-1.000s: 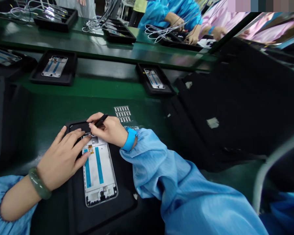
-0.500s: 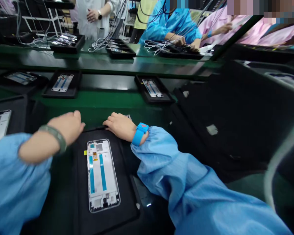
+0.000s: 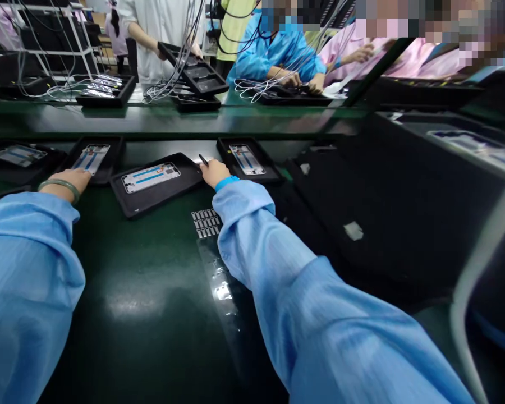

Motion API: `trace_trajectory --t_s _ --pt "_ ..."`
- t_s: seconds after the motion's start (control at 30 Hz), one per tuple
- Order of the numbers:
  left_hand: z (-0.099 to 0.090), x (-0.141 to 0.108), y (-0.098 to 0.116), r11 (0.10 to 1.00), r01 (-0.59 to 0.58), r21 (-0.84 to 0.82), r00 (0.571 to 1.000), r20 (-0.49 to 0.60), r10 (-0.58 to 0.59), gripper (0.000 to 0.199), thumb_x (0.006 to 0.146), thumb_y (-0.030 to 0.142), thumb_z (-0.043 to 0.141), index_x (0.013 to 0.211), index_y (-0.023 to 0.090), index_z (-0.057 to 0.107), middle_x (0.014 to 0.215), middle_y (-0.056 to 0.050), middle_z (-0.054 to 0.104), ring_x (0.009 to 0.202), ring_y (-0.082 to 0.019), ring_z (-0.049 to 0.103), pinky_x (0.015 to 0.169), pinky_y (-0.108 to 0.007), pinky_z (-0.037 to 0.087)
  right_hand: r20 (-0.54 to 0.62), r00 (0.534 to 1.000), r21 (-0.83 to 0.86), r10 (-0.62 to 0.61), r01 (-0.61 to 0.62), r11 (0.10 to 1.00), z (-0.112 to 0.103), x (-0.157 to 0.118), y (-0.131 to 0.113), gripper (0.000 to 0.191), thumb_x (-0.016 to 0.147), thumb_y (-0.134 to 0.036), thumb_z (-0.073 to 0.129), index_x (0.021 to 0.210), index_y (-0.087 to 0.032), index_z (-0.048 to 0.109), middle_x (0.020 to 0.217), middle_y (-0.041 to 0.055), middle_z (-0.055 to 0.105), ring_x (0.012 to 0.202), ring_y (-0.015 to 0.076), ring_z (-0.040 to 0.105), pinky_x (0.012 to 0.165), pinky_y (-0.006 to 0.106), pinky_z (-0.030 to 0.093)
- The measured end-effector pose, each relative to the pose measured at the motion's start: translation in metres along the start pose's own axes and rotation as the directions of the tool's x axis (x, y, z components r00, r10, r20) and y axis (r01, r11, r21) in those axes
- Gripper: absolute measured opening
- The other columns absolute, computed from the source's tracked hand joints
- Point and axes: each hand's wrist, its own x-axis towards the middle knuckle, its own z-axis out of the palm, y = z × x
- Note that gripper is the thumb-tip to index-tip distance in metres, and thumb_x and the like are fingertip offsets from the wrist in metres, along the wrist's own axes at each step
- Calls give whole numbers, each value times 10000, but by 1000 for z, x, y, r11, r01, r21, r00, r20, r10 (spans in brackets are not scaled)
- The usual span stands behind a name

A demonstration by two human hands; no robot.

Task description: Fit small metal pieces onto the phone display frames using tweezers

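While over the green bench [image 3: 151, 269], left hand [image 3: 65, 182] flat, right hand [image 3: 214, 173] pinching black tool [image 3: 202, 159]

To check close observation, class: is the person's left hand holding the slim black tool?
No, the slim black tool is in the right hand, while the left hand shows nothing held, near a black tray.

workbench [image 3: 143, 280]: glossy green | tray [image 3: 164, 193]: matt black plastic | sleeve [image 3: 303, 320]: smooth blue cloth
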Motion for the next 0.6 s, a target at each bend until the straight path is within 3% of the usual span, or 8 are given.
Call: trace_trajectory --t_s 0.13,0.23,0.27,0.33,0.37,0.4,0.5,0.6 --pt "-17 -1 -11 996 -56 63 997 -55 59 402 917 333 289 1059 57 545 1037 -103 597 938 -243 597 791 -437 483 7 1000 70 -15 15 997 -10 -15 9 435 930 -381 311 1041 -88 613 992 162 659 937 234 619 770 296 443" --pt "-32 -2 -16 993 -74 93 991 -106 84 521 899 404 210 1057 16 521 1016 -89 583 961 -266 588 787 -427 475 -45 984 108 -172 176 979 -16 -41 14 404 928 -407 319 1084 -160 598 1062 85 638 1015 184 580 842 259 415" --pt "-37 -3 -16 991 -83 101 988 -119 95 564 887 431 177 1060 10 511 1016 -80 573 974 -275 580 786 -426 470 -60 959 109 -277 282 953 -15 -50 13 373 912 -418 368 1099 -187 591 1112 62 614 1048 168 559 867 246 402" --pt "-46 -8 -14 988 -107 114 983 -136 123 633 854 487 132 1055 10 497 1010 -59 554 995 -292 562 779 -426 461 -50 846 78 -532 534 842 -7 -64 7 342 860 -425 479 1119 -225 579 1192 39 556 1068 160 541 863 243 408" --pt "-50 -11 -12 986 -121 119 981 -140 137 654 838 514 128 1049 13 492 1003 -50 545 1002 -299 554 775 -428 456 -22 802 45 -597 598 800 -1 -68 2 350 836 -421 519 1130 -238 569 1208 40 538 1034 168 558 825 254 427" --pt "-53 -14 -9 984 -131 124 979 -142 148 663 826 533 129 1039 18 488 992 -42 537 1005 -300 549 772 -428 452 -3 795 5 -607 607 795 5 -68 -4 339 837 -389 524 1140 -242 557 1198 47 536 982 175 581 778 268 444" --pt "-61 -28 -1 977 -139 159 976 -144 162 643 822 548 146 992 31 488 921 -27 512 971 -260 553 766 -402 446 -9 847 -54 -531 530 846 20 -54 -26 258 871 -295 459 1083 -210 580 1116 84 563 874 208 615 716 315 455" --pt "-61 -51 7 981 -70 180 957 -267 117 618 830 562 158 944 80 527 813 -6 497 860 -178 564 753 -356 446 -13 870 -35 -493 492 870 24 -27 -44 246 861 -289 471 1029 -170 606 1091 113 574 891 237 611 735 338 457"
